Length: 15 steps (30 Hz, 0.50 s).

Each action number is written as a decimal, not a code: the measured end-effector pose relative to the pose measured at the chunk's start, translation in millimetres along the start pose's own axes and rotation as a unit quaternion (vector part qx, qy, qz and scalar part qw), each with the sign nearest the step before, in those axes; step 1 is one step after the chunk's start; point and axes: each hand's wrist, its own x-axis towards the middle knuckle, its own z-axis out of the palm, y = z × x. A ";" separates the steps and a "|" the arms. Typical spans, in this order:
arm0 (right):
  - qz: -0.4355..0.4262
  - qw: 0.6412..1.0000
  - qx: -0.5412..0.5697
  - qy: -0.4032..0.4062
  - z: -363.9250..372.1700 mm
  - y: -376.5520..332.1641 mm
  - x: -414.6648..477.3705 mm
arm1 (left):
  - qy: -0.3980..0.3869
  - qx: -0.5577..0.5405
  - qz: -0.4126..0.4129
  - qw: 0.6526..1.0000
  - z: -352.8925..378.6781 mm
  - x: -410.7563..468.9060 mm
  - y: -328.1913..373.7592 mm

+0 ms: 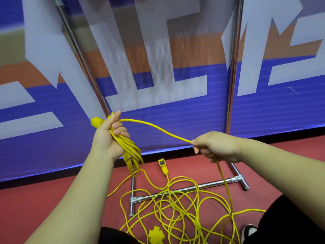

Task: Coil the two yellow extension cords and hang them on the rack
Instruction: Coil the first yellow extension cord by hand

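Head view: the left hand (pixel 109 136) is closed tight around a coil (pixel 132 154) of yellow cord, a plug (pixel 95 122) poking out above the fist, just in front of the left post of the rack (pixel 233 76). The right hand (pixel 217 147) pinches a single strand (pixel 175 136) running from that coil, in front of the rack's right post. The loose cord (pixel 175 208) lies tangled on the red floor (pixel 52 199) across the rack's base bar (pixel 193 187), its socket end (pixel 162 165) between the rack's two feet.
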 end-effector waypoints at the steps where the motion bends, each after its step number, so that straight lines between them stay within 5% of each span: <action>1: 0.017 1.000 0.008 0.017 -0.4 -0.3 0.5 | -0.008 -0.023 -0.009 1.000 -3.1 -0.3 1.5; 7: 0.085 0.985 0.066 0.133 -1.5 -4.1 2.2 | -0.044 -0.025 -0.053 0.997 -4.8 -6.0 4.0; 15: 0.118 0.968 0.139 0.173 11.5 -6.9 7.8 | -0.114 0.087 -0.149 0.978 4.8 -14.6 -0.6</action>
